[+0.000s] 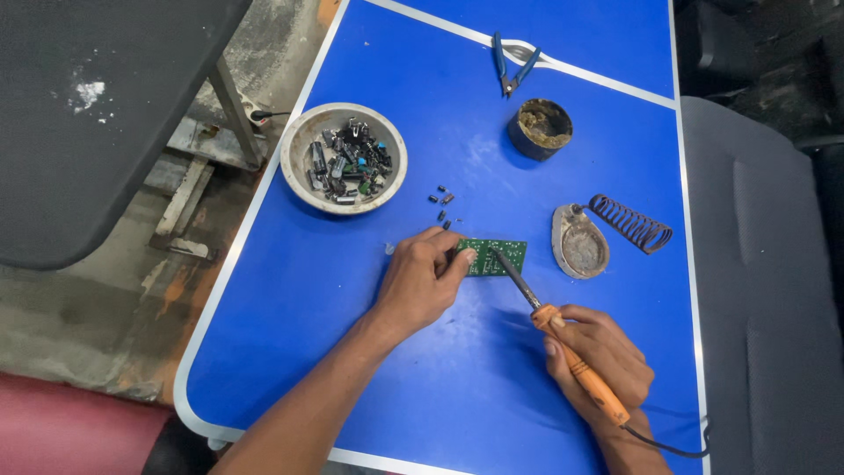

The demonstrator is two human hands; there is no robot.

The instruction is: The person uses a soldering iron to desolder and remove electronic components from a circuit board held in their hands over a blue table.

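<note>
the small green circuit board [494,257] lies flat near the middle of the blue surface [369,369], between the bowl of loose components [344,159] toward the left edge and the soldering iron stand [581,241] with its coiled holder toward the right edge. the left hand [422,281] pins the board's left end, its grip pressed together on that edge. the right hand [598,361] has its grip clamped around the orange handle of the soldering iron [563,339], whose tip rests on the board's top face. the board looks light, thin and stiff, likely to slide on the smooth surface unless held; its edges seem the safest hold. a few loose capacitors [444,207] lie just beyond it, a flux tin [541,128] and blue-handled cutters [513,63] toward the far edge.
</note>
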